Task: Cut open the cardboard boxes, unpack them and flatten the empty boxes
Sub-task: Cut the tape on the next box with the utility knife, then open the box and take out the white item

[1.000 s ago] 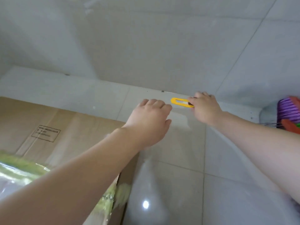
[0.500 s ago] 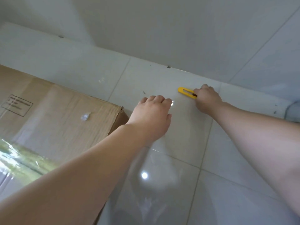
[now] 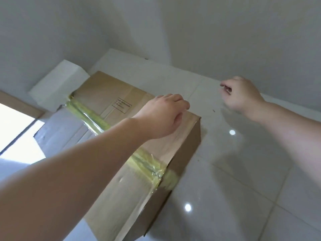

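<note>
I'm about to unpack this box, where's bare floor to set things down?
Bare tile floor lies right of the cardboard box, below the right hand, and between box and wall. Left of the box is crowded with flattened cardboard.

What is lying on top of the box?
On the box: yellowish tape along its seam, a printed label and the left hand. The arm covers part of the tape.

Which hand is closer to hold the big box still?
Probably the left hand: it is already over the cardboard box, near its far corner. The right hand is curled up beside the box, over the floor tiles.
</note>
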A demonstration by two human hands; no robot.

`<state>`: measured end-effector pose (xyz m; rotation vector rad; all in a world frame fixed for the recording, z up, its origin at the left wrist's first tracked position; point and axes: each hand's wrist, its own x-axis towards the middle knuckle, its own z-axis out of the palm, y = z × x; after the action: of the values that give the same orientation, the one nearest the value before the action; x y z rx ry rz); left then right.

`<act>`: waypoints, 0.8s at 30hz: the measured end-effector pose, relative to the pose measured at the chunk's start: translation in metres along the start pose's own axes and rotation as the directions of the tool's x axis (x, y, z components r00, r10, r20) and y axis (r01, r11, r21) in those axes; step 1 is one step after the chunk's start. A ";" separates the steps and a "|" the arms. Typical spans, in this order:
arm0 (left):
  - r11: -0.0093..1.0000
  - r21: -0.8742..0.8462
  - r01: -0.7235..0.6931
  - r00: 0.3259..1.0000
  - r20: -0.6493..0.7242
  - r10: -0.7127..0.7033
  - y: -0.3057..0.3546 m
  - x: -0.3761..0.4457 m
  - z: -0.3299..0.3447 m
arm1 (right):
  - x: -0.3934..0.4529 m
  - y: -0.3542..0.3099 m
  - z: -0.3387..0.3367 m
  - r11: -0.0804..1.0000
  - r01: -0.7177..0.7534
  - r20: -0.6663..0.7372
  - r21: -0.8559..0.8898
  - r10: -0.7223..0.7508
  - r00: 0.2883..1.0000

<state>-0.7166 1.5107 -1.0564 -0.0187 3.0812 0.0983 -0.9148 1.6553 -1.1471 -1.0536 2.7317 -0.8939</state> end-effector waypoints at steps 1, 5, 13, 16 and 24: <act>1.000 0.007 0.029 1.000 -0.001 -0.029 -0.011 -0.011 -0.003 | -0.003 -0.023 -0.004 0.999 0.050 0.002 0.005 -0.050 0.999; 0.991 0.025 0.129 0.992 -0.010 -0.128 -0.051 -0.065 0.002 | -0.027 -0.107 -0.002 0.971 0.236 0.176 -0.035 -0.227 0.958; 0.982 -0.041 0.183 0.982 0.057 -0.180 -0.094 -0.135 0.033 | -0.031 -0.202 0.062 0.909 0.139 0.475 -0.393 0.070 0.877; 0.986 -0.049 0.156 0.983 0.107 -0.150 -0.095 -0.134 0.032 | -0.034 -0.207 0.068 0.879 0.133 0.481 -0.457 0.119 0.869; 0.997 -0.057 0.055 0.980 0.197 -0.043 -0.072 -0.165 0.030 | -0.096 -0.200 0.047 0.812 0.162 0.471 -0.561 0.152 0.869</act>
<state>-0.5489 1.4424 -1.0810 -0.0826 2.8784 0.1818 -0.7113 1.5743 -1.0890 -1.1577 2.5609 0.2685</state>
